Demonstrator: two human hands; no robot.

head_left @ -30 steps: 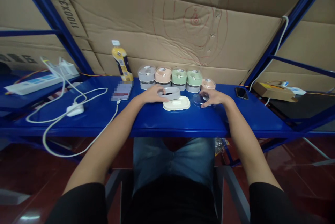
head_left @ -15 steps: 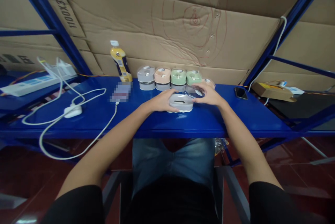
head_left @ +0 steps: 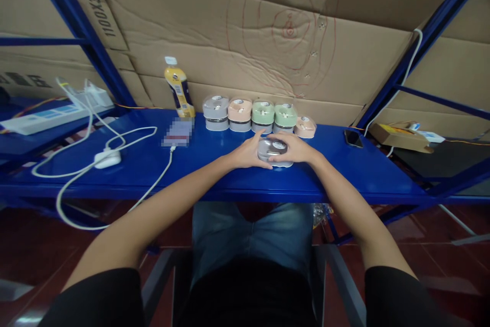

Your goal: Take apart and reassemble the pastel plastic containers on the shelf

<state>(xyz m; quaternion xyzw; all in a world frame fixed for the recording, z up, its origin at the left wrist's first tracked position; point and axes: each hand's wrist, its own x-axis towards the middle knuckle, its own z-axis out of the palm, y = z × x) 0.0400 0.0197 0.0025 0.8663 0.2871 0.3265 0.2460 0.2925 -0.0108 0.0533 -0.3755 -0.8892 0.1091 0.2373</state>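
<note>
Gray box (head_left: 268,152): may skid or tip if both sides press unevenly; its clear lid (head_left: 274,144) could seat crooked.
Left hand (head_left: 248,154): fingers gripping the box's left side.
Right hand (head_left: 297,149): fingers gripping its right.
Box's place: between both hands, on the surface (head_left: 237,179).
Stacked boxes (head_left: 245,111): just behind; a forward shove might topple them.

The box (head_left: 272,147) is grey — the table (head_left: 229,184) blue.

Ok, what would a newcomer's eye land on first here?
First, probably the left hand and right hand around a grey box on the blue table. Next, the yellow bottle at the back, left of centre, and the red rings drawn on the cardboard behind.
</note>
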